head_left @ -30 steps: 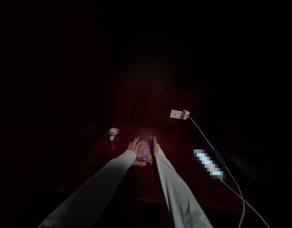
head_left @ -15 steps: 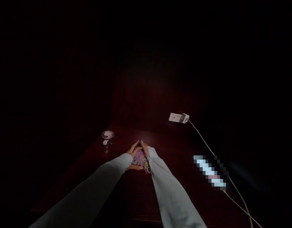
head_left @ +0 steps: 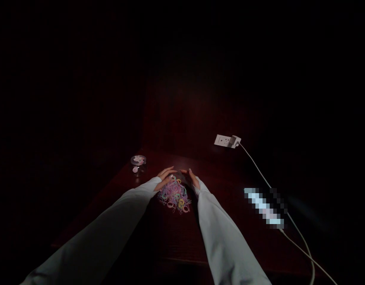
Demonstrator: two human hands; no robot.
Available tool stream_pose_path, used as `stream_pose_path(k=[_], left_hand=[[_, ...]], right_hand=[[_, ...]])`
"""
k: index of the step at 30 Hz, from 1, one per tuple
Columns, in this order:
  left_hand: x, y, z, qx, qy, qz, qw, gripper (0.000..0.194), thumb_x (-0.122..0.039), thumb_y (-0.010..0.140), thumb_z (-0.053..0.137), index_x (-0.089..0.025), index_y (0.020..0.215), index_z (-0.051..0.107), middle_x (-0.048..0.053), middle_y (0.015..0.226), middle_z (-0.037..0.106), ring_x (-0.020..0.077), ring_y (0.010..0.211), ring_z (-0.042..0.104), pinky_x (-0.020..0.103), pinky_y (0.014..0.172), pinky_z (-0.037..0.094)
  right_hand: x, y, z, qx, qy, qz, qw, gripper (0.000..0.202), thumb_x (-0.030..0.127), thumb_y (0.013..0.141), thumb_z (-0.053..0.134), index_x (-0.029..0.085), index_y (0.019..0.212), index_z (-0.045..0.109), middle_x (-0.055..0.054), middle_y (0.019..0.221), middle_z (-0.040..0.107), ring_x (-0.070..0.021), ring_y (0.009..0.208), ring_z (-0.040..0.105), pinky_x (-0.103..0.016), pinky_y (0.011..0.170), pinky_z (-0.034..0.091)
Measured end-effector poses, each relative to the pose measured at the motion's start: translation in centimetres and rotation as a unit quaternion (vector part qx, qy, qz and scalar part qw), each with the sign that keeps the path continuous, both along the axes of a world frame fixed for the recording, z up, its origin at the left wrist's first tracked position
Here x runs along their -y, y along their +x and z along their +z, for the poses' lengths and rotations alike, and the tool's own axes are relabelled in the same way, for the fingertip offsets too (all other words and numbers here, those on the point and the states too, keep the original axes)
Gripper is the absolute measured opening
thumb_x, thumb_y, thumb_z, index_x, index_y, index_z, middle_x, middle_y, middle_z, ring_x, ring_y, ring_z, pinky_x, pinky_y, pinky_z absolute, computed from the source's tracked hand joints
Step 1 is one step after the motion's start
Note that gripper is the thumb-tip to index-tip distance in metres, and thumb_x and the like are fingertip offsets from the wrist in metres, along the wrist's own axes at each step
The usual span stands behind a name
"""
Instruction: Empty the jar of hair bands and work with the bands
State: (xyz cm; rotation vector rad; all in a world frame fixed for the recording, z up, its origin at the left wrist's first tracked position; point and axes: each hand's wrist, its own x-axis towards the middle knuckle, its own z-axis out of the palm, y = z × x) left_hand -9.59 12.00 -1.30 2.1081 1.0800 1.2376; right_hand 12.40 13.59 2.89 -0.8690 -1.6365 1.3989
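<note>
A loose pile of small pastel hair ties (head_left: 174,192), mostly pink and purple with some yellow and green, lies on the dark red table (head_left: 176,245). My left hand (head_left: 166,176) curves around the pile's far left side, fingers stretched out and apart from the other hand. Opposite it, my right hand (head_left: 192,178) is beside the far right side, its fingers extended inward. Neither hand grasps anything that I can see. Both wrists are covered by pale long sleeves.
At the back left stands a clear lidded jar (head_left: 138,164) with pink and white decoration. A pixelated bright device (head_left: 264,208) lies at the right, joined to a white cable (head_left: 255,164). The cable runs from a charger (head_left: 235,141) in a wall socket (head_left: 222,140).
My hands have moved apart from around the hair ties, with a gap now between the fingertips. More of the pile shows, spread wider. The whole view has shifted slightly.
</note>
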Motion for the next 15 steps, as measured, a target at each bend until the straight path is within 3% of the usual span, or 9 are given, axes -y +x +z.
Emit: stream_pose_path(k=[3, 5, 7, 9, 12, 15], left_hand=[[-1.2, 0.2, -0.5, 0.041, -0.039, 0.047, 0.997, 0.070, -0.068, 0.097, 0.025, -0.021, 0.129, 0.065, 0.011, 0.150, 0.053, 0.0290, 0.145, 0.042, 0.043, 0.125, 0.027], [-1.9, 0.3, -0.9, 0.038, -0.068, 0.074, 0.994, 0.071, -0.070, 0.096, 0.025, -0.022, 0.130, 0.065, 0.010, 0.149, 0.055, 0.0291, 0.145, 0.042, 0.045, 0.126, 0.024], [-2.5, 0.3, -1.2, 0.016, -0.108, 0.093, 0.990, 0.073, -0.072, 0.095, 0.026, -0.021, 0.131, 0.064, 0.011, 0.149, 0.055, 0.0306, 0.146, 0.040, 0.048, 0.127, 0.021], [-2.8, 0.3, -1.3, -0.002, -0.135, 0.093, 0.986, 0.075, -0.074, 0.093, 0.029, -0.021, 0.133, 0.064, 0.012, 0.150, 0.054, 0.0323, 0.147, 0.039, 0.051, 0.126, 0.021], [-2.6, 0.3, -1.1, 0.013, -0.124, 0.059, 0.990, 0.074, -0.075, 0.092, 0.030, -0.023, 0.131, 0.065, 0.011, 0.147, 0.057, 0.0305, 0.142, 0.046, 0.047, 0.123, 0.029], [-1.7, 0.6, -0.5, 0.032, -0.114, 0.011, 0.993, 0.078, -0.077, 0.092, 0.029, -0.019, 0.128, 0.067, 0.012, 0.140, 0.063, 0.0286, 0.133, 0.055, 0.043, 0.119, 0.037]], right_hand=[[0.5, 1.8, 0.0, 0.030, 0.005, -0.018, 0.999, 0.065, 0.078, 0.077, 0.062, 0.026, 0.113, 0.075, -0.007, 0.132, 0.069, -0.0276, 0.131, 0.058, -0.043, 0.119, 0.034], [0.9, 2.9, -0.2, 0.072, 0.026, 0.004, 0.997, 0.063, 0.068, 0.072, 0.074, 0.028, 0.121, 0.071, -0.005, 0.135, 0.067, -0.0257, 0.130, 0.058, -0.042, 0.119, 0.034], [1.1, 4.0, -0.3, 0.112, 0.047, 0.025, 0.992, 0.068, 0.057, 0.066, 0.082, 0.031, 0.127, 0.067, -0.003, 0.136, 0.065, -0.0247, 0.130, 0.057, -0.041, 0.116, 0.038], [0.7, 4.9, -0.1, 0.146, 0.080, -0.010, 0.986, 0.063, 0.051, 0.063, 0.085, 0.029, 0.120, 0.071, -0.004, 0.132, 0.066, -0.0245, 0.125, 0.059, -0.039, 0.109, 0.045], [-0.1, 6.0, 0.5, 0.185, 0.050, -0.085, 0.978, 0.040, 0.056, 0.071, 0.077, 0.022, 0.091, 0.075, -0.006, 0.100, 0.073, -0.0186, 0.088, 0.068, -0.030, 0.078, 0.056], [-0.4, 6.4, 1.1, 0.230, -0.080, -0.041, 0.969, 0.054, 0.070, 0.079, 0.063, 0.017, 0.066, 0.069, -0.005, 0.061, 0.066, -0.0128, 0.051, 0.059, -0.023, 0.047, 0.046]])
